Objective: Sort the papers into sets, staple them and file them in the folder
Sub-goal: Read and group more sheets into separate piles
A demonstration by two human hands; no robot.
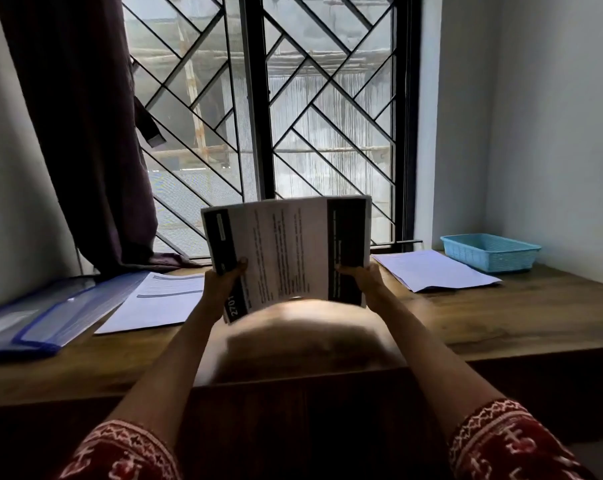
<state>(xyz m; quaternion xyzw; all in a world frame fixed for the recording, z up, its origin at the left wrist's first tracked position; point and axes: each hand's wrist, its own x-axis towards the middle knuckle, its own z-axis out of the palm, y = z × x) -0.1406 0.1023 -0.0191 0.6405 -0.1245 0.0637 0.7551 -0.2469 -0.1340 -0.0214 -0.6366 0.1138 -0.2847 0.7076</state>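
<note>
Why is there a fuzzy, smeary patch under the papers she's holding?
In the head view, that patch on the desk is motion blur; the paper stack gripped by the left hand and right hand stays fairly sharp, backlit by the window.

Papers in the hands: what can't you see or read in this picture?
- Stack of papers, head view: print too small and blurry to read; its bottom edge smears into a blur.
- Left hand and right hand: the fingers behind the stack are hidden.
- Blue basket: its wall hides what's inside.
- Blue folder: cut off by the left edge.
- No stapler shows anywhere.
</note>
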